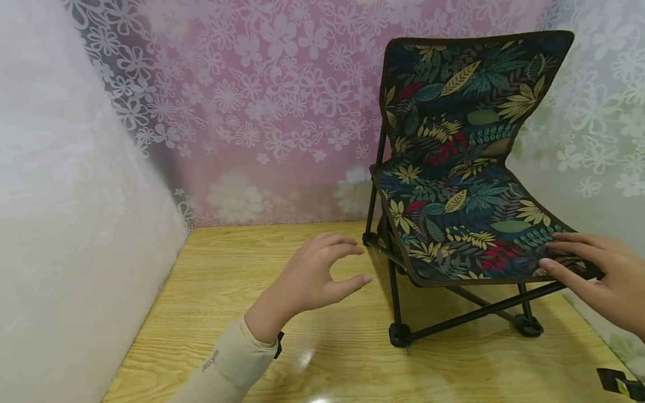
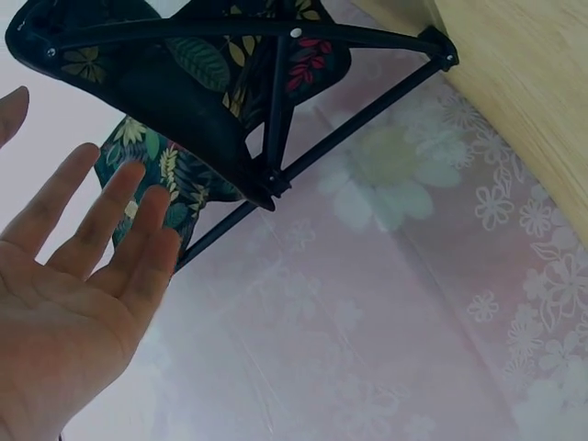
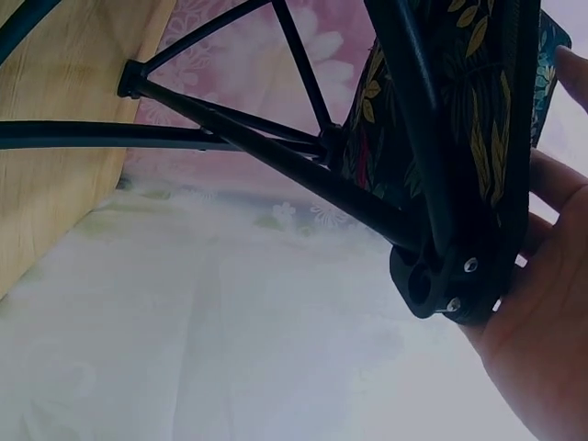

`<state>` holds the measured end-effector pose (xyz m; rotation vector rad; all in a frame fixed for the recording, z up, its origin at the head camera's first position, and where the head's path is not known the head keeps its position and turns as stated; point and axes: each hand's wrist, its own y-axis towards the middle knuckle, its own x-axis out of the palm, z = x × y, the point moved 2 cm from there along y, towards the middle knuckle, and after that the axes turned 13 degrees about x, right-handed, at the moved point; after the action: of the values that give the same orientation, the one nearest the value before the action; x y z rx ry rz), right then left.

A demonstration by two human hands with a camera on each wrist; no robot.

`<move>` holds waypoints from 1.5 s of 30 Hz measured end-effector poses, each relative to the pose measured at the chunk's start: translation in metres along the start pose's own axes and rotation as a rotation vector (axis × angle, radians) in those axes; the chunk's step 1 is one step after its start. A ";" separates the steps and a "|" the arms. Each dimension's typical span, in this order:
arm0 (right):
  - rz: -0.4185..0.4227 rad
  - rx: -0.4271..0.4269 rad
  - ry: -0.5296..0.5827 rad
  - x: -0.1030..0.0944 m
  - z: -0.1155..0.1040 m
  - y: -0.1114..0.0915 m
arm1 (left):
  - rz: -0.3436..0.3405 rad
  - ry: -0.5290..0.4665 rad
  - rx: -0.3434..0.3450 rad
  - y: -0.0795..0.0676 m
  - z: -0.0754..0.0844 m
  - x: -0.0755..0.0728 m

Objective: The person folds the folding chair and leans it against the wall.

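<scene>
A folding chair (image 1: 463,224) with dark leaf-print fabric and black tubular legs stands unfolded, its backrest upright. My left hand (image 1: 314,274) hovers left of the seat, thumb and fingers spread apart with nothing between them. In the left wrist view, the same hand's palm (image 2: 73,322) shows, its fingers stretched toward the chair's fabric. My right hand (image 1: 604,274) is at the seat's front right corner, its extended fingers lying over the fabric edge. From the right wrist view, the palm sits beside the black corner joint (image 3: 450,285), and part of the fingers is hidden behind the corner.
The chair stands on a light wood-grain surface (image 1: 242,280). Behind it hangs a pink cloth (image 1: 262,101) with white flowers. A pale wall (image 1: 75,196) bounds the left, a whitish floral cloth (image 1: 604,140) the right. A black strap-like item (image 1: 612,380) lies at lower right.
</scene>
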<state>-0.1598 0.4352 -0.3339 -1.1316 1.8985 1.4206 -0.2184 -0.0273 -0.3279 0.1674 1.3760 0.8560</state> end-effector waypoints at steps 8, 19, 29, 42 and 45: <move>0.037 -0.039 0.052 -0.001 0.005 -0.008 | 0.017 -0.036 0.020 0.007 0.007 0.003; 0.033 -0.036 0.072 -0.002 0.014 -0.012 | 0.066 -0.122 0.127 0.020 0.018 0.012; -0.012 -0.012 0.021 0.000 0.017 -0.013 | 0.057 -0.135 0.189 0.030 0.027 0.018; -0.014 -0.031 0.033 0.003 0.025 -0.013 | 0.023 -0.071 0.285 0.042 0.042 0.038; -0.021 -0.032 0.025 0.003 0.026 -0.015 | 0.029 -0.047 0.315 0.044 0.046 0.042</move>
<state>-0.1508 0.4573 -0.3526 -1.1859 1.8814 1.4362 -0.1979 0.0462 -0.3253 0.4482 1.4613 0.6508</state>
